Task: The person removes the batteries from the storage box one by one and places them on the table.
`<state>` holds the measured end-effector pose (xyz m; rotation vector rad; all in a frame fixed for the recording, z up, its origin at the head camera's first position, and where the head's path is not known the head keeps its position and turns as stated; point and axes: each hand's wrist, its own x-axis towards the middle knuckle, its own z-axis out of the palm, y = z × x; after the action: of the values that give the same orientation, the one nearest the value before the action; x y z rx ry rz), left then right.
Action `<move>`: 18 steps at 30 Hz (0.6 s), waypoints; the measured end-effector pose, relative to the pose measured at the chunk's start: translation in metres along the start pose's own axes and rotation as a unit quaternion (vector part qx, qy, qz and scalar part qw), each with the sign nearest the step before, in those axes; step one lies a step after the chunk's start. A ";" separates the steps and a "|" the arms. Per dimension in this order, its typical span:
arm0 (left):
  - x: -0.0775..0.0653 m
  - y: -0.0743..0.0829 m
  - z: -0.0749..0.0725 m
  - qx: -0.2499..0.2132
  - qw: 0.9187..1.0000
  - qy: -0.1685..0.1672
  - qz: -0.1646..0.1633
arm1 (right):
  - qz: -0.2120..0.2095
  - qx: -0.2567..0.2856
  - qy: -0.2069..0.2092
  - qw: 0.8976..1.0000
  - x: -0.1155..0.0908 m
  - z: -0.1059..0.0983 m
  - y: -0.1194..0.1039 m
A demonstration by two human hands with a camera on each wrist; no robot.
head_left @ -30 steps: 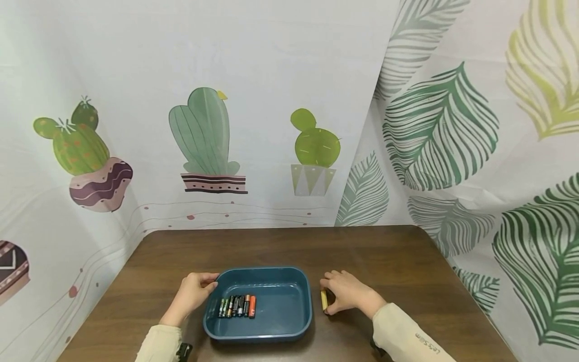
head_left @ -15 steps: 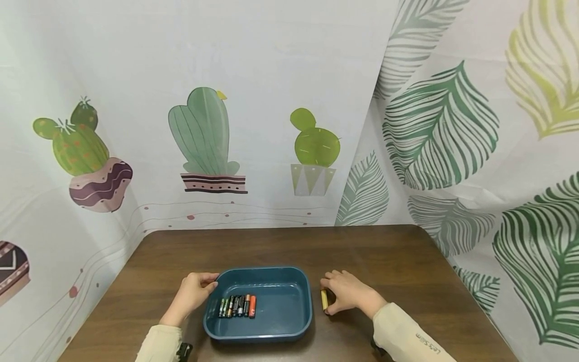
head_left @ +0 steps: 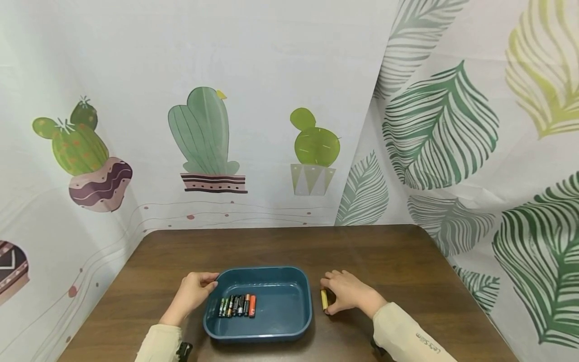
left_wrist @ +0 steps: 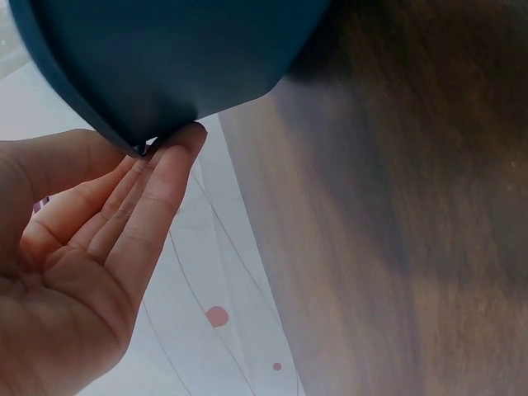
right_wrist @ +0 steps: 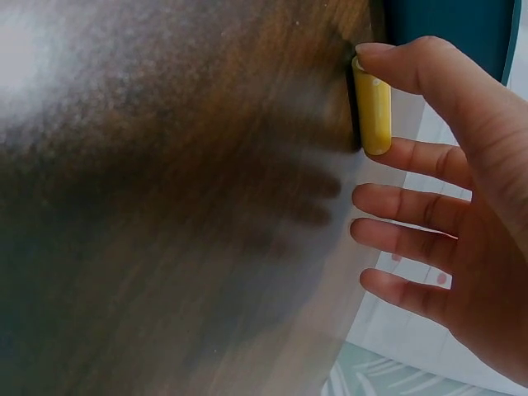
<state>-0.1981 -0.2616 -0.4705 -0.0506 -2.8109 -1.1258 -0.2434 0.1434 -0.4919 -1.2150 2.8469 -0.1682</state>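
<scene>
A yellow battery (head_left: 324,300) is pinched end to end between the thumb and index finger of my right hand (head_left: 347,291), just right of the tray. In the right wrist view the same yellow battery (right_wrist: 375,111) appears close over the wood, its other three fingers spread apart from it. My left hand (head_left: 192,294) grips the rim of the dark blue tray (head_left: 280,329) at its far left corner, thumb on one side and fingers beneath, as the left wrist view shows. Inside the tray, several batteries (head_left: 235,305) lie side by side in a row at the left, with an orange one (head_left: 252,306) at the right end.
The tray stands on a dark brown wooden table (head_left: 384,251) with rounded far corners. Behind it hangs a white cloth (head_left: 267,65) printed with cacti and leaves. Both forearms wear cream sleeves (head_left: 402,332).
</scene>
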 end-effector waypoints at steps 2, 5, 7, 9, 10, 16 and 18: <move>0.000 0.000 0.000 0.000 1.000 0.000 0.001 | 0.000 0.003 0.000 1.000 0.000 0.000 0.000; 0.001 0.000 0.000 0.001 1.000 0.001 0.001 | -0.001 0.008 0.001 1.000 0.000 -0.002 0.000; 0.001 0.000 0.000 0.001 1.000 0.001 0.001 | -0.002 0.012 0.001 1.000 0.000 -0.004 0.000; 0.000 0.001 -0.001 0.002 1.000 0.001 0.001 | -0.001 0.019 0.001 1.000 0.000 -0.006 -0.001; 0.000 0.001 -0.001 0.001 1.000 0.001 0.001 | 0.000 0.022 0.001 1.000 0.000 -0.008 -0.001; 0.001 0.000 0.000 0.003 1.000 0.003 0.003 | 0.002 0.026 0.007 1.000 0.001 -0.017 -0.002; 0.001 0.000 0.001 0.006 1.000 0.004 0.006 | 0.003 0.033 0.011 0.999 0.001 -0.021 -0.002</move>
<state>-0.1989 -0.2615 -0.4713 -0.0606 -2.8054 -1.1053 -0.2441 0.1429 -0.4709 -1.2004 2.8392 -0.2744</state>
